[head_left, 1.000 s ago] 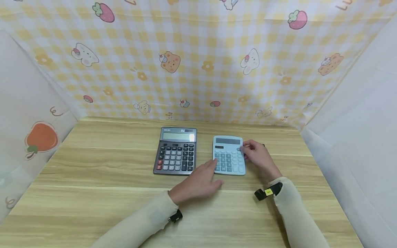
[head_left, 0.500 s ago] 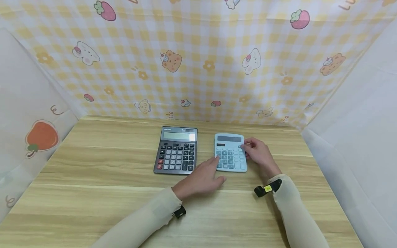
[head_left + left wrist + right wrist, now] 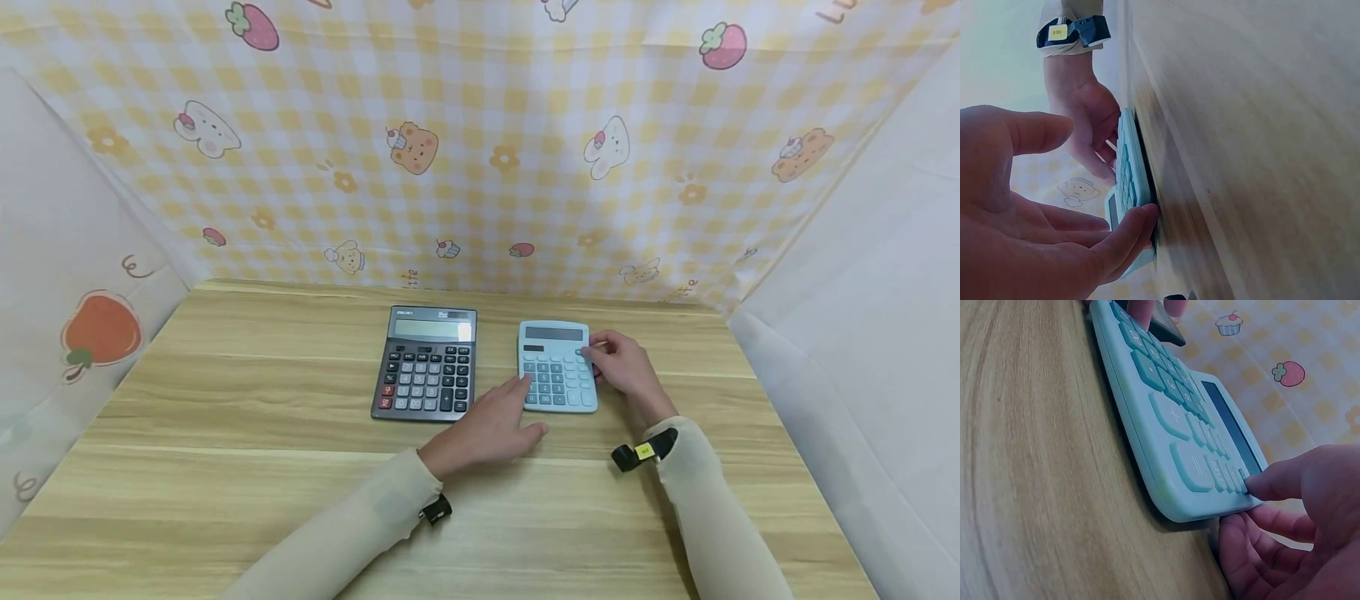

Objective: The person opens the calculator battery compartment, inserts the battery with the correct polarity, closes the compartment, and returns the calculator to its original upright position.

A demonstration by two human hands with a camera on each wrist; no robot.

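A light blue calculator (image 3: 557, 368) lies face up on the wooden table, its screen toward the back. At its left edge is my left hand (image 3: 489, 427), fingers fairly straight and touching the side, thumb held apart. My right hand (image 3: 624, 365) pinches the right edge near the screen. In the right wrist view the thumb (image 3: 1275, 478) presses on the top face by a small key, with the other fingers curled against the edge. To the left, a larger dark grey calculator (image 3: 426, 362) lies face up, near my left hand.
The wooden table (image 3: 247, 433) ends at a yellow checked curtain (image 3: 480, 200) behind the calculators. White cloth walls (image 3: 862, 350) stand at both sides. A black camera (image 3: 633, 455) is strapped on the right wrist.
The light blue calculator has shifted slightly toward the back of the table, both hands moving along with it. The dark grey calculator stays in place.
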